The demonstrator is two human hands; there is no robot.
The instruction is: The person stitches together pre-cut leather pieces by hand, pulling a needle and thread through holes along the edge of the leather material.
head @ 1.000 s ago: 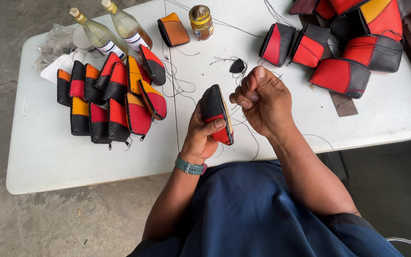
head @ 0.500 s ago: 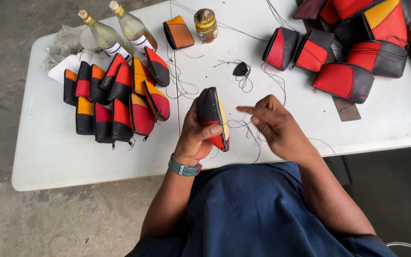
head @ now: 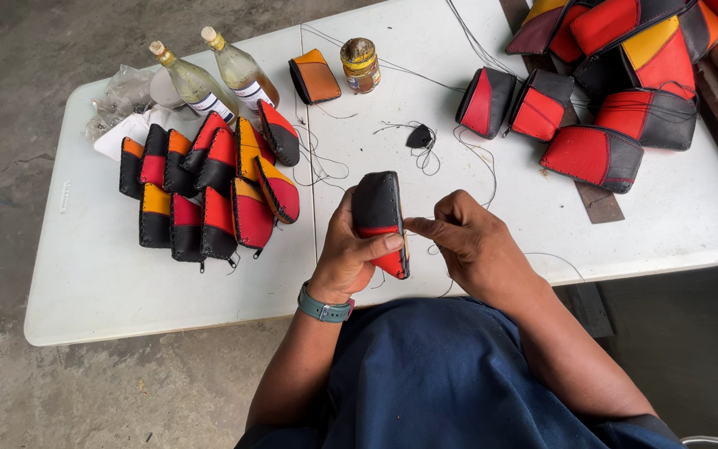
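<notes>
My left hand [head: 352, 254] grips a small black and red leather pouch [head: 378, 214], held upright above the front edge of the white table [head: 110, 283]. A green watch sits on that wrist. My right hand [head: 467, 241] is at the pouch's right edge, thumb and forefinger pinched together there, apparently on a needle or dark thread too thin to make out. Thin thread [head: 475, 158] trails from my hands across the table.
A pile of finished black, red and orange pouches [head: 209, 187] lies at left. Two glass bottles [head: 213, 79], an orange pouch [head: 316, 76] and a small jar [head: 360, 65] stand behind. Larger red and black bags [head: 600, 91] fill the right side. Concrete floor surrounds the table.
My right hand has dropped from a raised pulling position back to the pouch's edge. The left hand has kept its hold on the pouch throughout.
</notes>
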